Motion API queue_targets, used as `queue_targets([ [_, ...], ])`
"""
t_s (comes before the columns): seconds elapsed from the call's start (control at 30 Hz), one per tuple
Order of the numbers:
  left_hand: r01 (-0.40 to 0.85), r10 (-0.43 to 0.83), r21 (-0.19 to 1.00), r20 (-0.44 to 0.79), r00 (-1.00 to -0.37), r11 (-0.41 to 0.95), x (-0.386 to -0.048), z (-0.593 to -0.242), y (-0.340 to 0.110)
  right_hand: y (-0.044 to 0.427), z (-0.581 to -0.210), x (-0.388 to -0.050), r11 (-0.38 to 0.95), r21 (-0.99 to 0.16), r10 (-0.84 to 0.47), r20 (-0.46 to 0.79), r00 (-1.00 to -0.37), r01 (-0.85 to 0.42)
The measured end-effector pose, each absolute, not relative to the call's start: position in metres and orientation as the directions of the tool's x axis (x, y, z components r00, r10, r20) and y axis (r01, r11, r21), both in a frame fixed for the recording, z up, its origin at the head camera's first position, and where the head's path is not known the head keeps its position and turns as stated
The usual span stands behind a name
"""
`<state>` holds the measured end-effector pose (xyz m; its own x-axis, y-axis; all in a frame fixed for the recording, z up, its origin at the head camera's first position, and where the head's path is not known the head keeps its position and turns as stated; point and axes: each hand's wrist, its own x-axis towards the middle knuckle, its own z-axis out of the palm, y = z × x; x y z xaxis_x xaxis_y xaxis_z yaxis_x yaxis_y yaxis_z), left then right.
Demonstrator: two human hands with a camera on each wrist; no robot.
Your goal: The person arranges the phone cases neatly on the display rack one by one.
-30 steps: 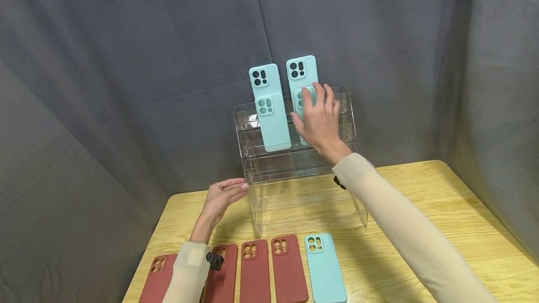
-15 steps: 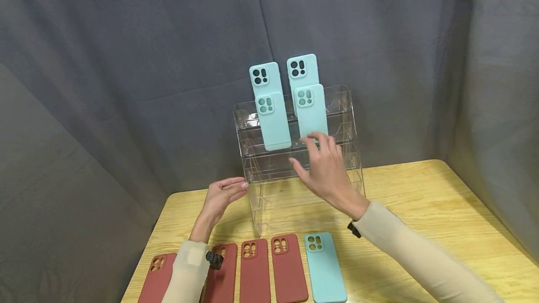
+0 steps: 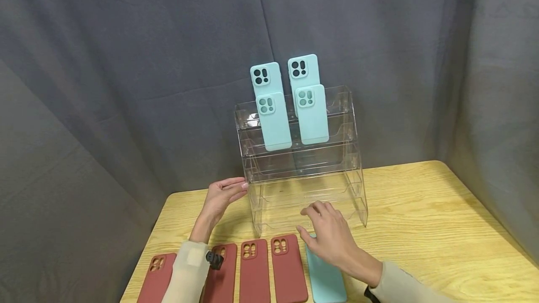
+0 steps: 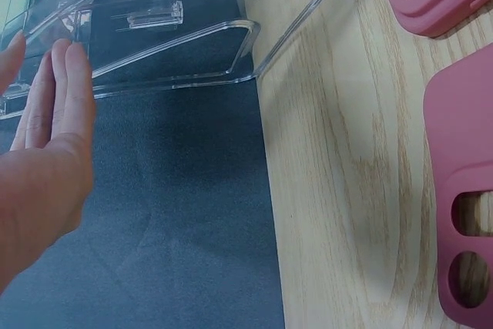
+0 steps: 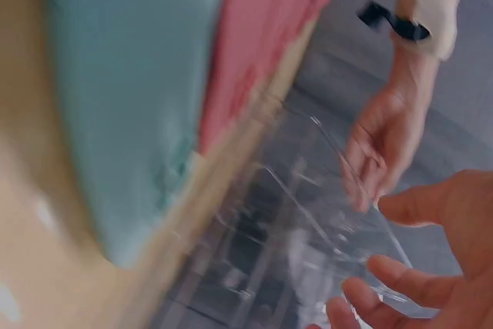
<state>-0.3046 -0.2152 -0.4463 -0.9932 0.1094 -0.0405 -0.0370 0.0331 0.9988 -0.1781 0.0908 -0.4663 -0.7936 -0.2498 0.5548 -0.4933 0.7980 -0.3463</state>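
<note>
My right hand [image 3: 331, 236] hovers with parted, bent fingers over a light-blue phone case [image 3: 326, 280] on the table, hiding its camera cutouts; nothing is between thumb and fingers. In the right wrist view, that blurred blue case [image 5: 135, 98] appears apart from the fingers. My left hand [image 3: 220, 200] reaches the left side of a clear tiered display rack [image 3: 301, 176], its extended fingers [image 4: 77, 102] at the rack's edge in the left wrist view. Light-blue cases lean in the rack: a left front one [image 3: 275, 127] and right front one [image 3: 313, 120], each before another.
Several dark-red phone cases lie in a row left of the blue one, including a near one [image 3: 290, 272], a middle one [image 3: 255, 275] and a leftmost one [image 3: 153, 282]. The left forearm partly covers two. Grey curtains [image 3: 168, 60] surround the wooden table [image 3: 421, 209].
My right hand has left the right front blue case on the rack and moved down to above the blue case on the table. The left hand has stayed at the rack's side.
</note>
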Motion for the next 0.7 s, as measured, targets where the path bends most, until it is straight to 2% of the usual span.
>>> queue_targets([
  [0.13,-0.038,0.116,0.998,-0.043,-0.992,0.039,-0.305,-0.446,-0.215,0.092,-0.485,-0.167,0.812,-0.375,-0.266,0.444,-0.856,-0.447],
  [0.27,-0.04,0.109,0.999,-0.044,-0.993,0.034,-0.305,-0.445,-0.216,0.093,-0.496,-0.162,0.811,-0.406,-0.286,0.353,-0.891,-0.421],
  [0.5,-0.043,0.105,0.999,-0.045,-0.993,0.023,-0.304,-0.444,-0.216,0.092,-0.508,-0.16,0.826,-0.398,-0.332,0.228,-0.915,-0.399],
  [0.7,-0.044,0.101,0.999,-0.046,-0.994,0.023,-0.304,-0.445,-0.215,0.092,-0.514,-0.16,0.842,-0.416,-0.318,0.128,-0.939,-0.342],
])
